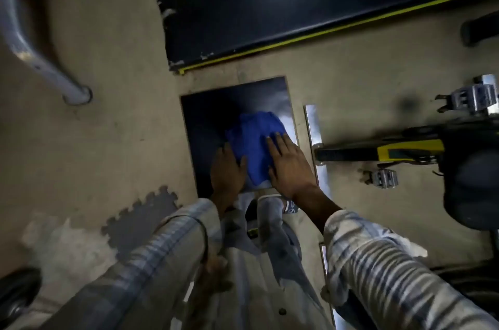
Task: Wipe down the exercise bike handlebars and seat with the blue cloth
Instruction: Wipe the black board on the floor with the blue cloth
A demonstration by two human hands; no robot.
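A crumpled blue cloth [253,144] hangs between both hands, above a dark floor mat [205,124]. My left hand [228,171] grips its left edge. My right hand [290,163] lies flat against its right side with fingers stretched out. The exercise bike stands at the right edge: its black and yellow frame [383,150] crosses a metal base bar [314,138], and its dark seat [472,189] sits lower right. Two metal pedals [471,97] [382,178] show on either side of the frame. The handlebars are out of view.
A long black padded bench [270,11] with a yellow edge lies across the top. A grey metal tube [46,59] meets the floor at the left. A dark wheel [16,294] sits bottom left. My legs and shoes fill the lower centre.
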